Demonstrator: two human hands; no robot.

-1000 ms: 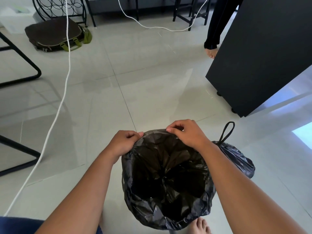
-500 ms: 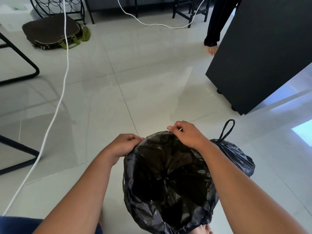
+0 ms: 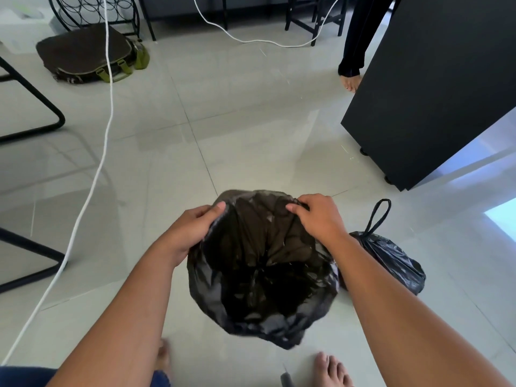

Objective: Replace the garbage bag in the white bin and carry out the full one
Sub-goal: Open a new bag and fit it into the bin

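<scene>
A fresh black garbage bag [image 3: 259, 277] hangs open-mouthed in front of me, held up over the floor. My left hand [image 3: 192, 227] pinches its rim on the left, and my right hand [image 3: 318, 216] pinches the rim on the right. I look straight down into its dark, crinkled inside. The full black bag [image 3: 391, 261], tied shut with a drawstring loop sticking up, sits on the tiles just right of my right forearm. The white bin is not in view.
A black cabinet [image 3: 435, 88] on small feet stands at the right. Another person's leg and bare foot [image 3: 350, 79] are beside it. A white cable [image 3: 106, 121] runs across the floor at left, past black chair legs [image 3: 33, 129] and a dark satchel [image 3: 86, 54]. My bare feet [image 3: 332, 370] are below.
The new bag has been lifted and spread wider; both hands moved apart along its rim and slightly up. The view shifted a little, showing my feet.
</scene>
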